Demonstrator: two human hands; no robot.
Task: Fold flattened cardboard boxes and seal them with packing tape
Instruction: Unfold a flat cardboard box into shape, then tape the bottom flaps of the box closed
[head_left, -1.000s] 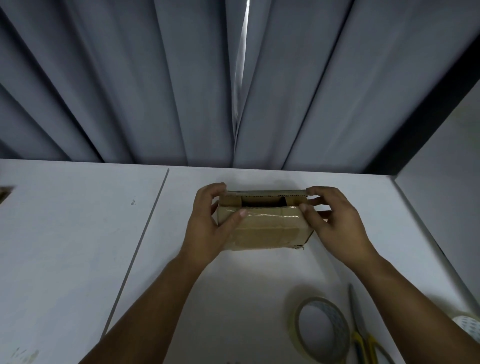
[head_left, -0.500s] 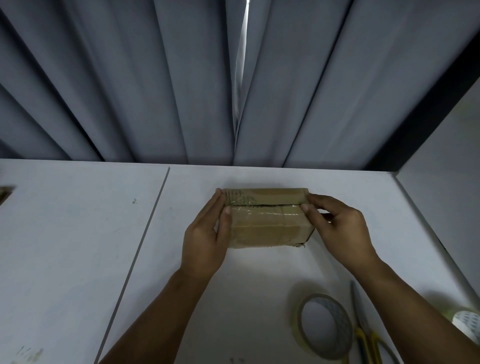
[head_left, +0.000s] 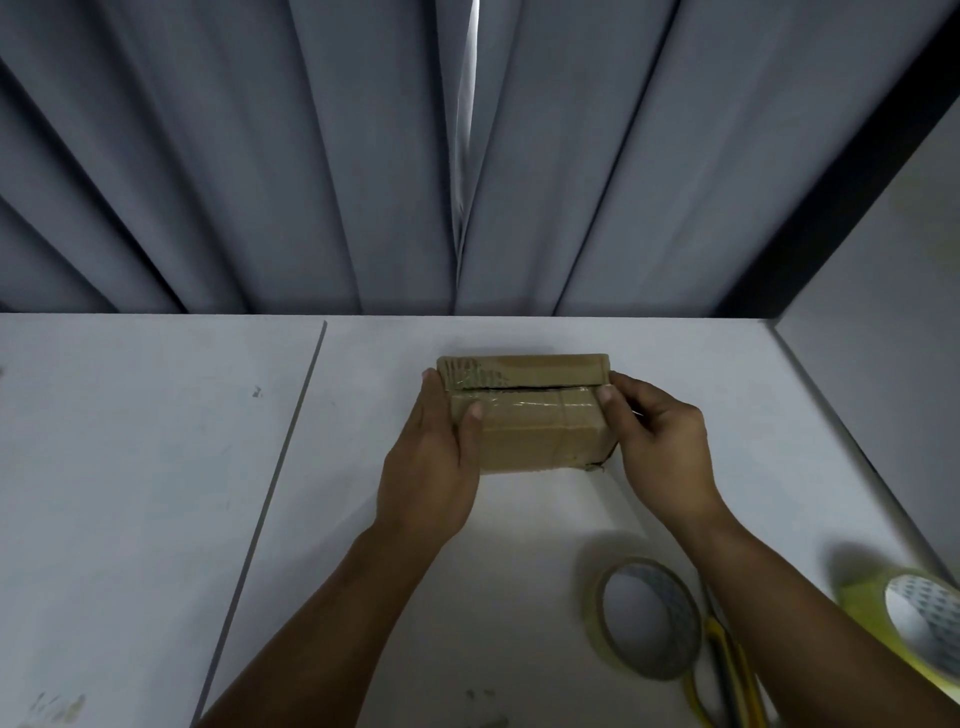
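The box (head_left: 524, 431) sits on the table (head_left: 156, 467), right between the fingers. The left fingers (head_left: 428, 400) are straight and close together, flat on the box's left end, with the thumb on top. The right fingers (head_left: 641, 392) are bent and pinch the right end, thumb on top. To do this step well, I think both thumbs should push the top flat and even, so new tape can cover the thin dark gap (head_left: 524, 387) between the fingers. The box is small and brown. Shiny tape (head_left: 519, 404) already goes across it. One corner by the right fingers looks a bit torn.
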